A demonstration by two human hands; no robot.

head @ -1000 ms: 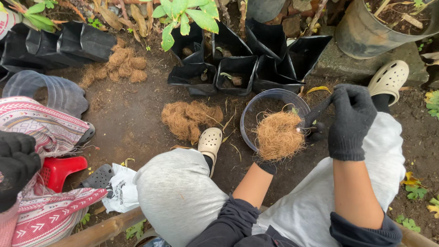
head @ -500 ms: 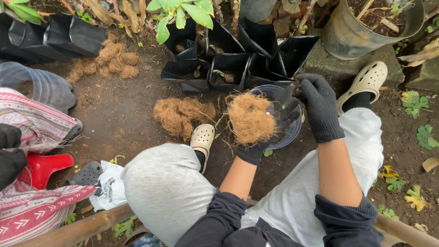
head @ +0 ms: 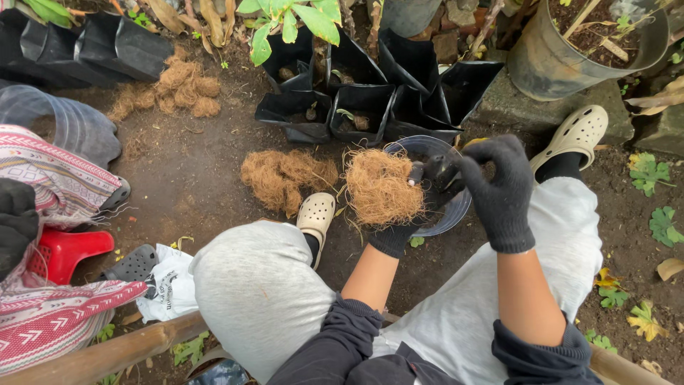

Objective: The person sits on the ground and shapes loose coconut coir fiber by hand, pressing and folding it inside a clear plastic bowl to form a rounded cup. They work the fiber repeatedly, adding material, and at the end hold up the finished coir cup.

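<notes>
1. A wad of coconut fibre [head: 381, 189], tan, wiry and shaggy, sits in the left hand [head: 399, 228], which wears a black knit glove and is cupped under and around it.
2. The right hand [head: 499, 187], in a matching black glove, is bent at the wrist with its fingers curled narrow at the rim of a round grey pot [head: 445, 214]; whether it grips the rim or pinches something small there I cannot tell.
3. The pot is thin-walled and smooth and is held up above the ground, just beside the wad and between the person's knees.
4. A second loose heap of fibre [head: 285, 175] lies on the bare ground, just ahead of a cream perforated clog [head: 315, 214].
5. Soft black plastic grow bags [head: 356, 107], creased and open-topped, stand in a cluster at the far edge of the dirt.
6. The ground [head: 178, 185] is dark, damp-looking soil with scattered leaves.
7. At the left edge sit a red plastic stool [head: 64, 251] and striped woven cloth [head: 50, 171].
</notes>
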